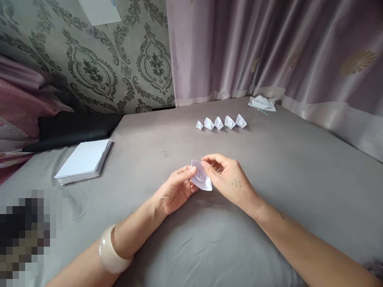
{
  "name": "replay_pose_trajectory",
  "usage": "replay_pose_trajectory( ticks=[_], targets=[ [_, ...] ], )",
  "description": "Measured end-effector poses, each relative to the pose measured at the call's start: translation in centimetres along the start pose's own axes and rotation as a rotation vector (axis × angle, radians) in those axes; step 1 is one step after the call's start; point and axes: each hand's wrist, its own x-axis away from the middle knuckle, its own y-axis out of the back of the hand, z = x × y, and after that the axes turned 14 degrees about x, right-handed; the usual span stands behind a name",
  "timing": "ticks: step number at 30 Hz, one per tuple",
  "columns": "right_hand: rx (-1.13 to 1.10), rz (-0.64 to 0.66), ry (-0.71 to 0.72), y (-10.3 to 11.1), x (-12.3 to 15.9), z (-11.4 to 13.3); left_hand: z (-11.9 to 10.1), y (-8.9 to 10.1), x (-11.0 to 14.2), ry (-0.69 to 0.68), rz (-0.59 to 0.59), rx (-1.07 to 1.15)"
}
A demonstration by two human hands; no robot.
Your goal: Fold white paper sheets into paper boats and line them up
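Note:
A small folded white paper piece (201, 177) is held between both hands just above the grey sheet (287, 171). My left hand (176, 189) pinches its left edge with thumb and fingers closed. My right hand (229, 177) pinches its top right, fingers curled over it. A pale bangle (112, 251) circles my left forearm. Farther back, a row of several finished white paper boats (222, 122) stands on the sheet.
A stack of white paper sheets (85, 159) lies at the left. Crumpled paper scraps (262, 103) sit at the back by the lilac curtain (269, 48). A black cushion (74, 127) rests against the patterned wall. A blurred patch covers the lower left corner.

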Motion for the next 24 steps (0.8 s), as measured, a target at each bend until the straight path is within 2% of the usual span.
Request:
replay_pose_trajectory(
  ticks=[3, 6, 14, 19, 24],
  targets=[
    [0.178, -0.193, 0.195, -0.2, 0.4, 0.1, 0.1, 0.0, -0.3, -0.049, -0.091, 0.039],
    [0.322, -0.181, 0.296, -0.7, 0.9, 0.2, 0.2, 0.0, -0.4, -0.058, -0.113, 0.076],
    [0.582, -0.157, 0.221, -1.1, 1.2, 0.2, 1.0, 0.1, -0.5, -0.190, -0.020, 0.128],
    [0.689, -0.132, 0.263, -1.2, 1.2, 0.1, 1.2, 0.0, -0.5, -0.241, -0.026, 0.138],
    [0.762, -0.140, 0.326, -1.5, 1.1, 0.1, 1.2, 0.1, -0.5, -0.225, -0.010, 0.126]
  ],
)
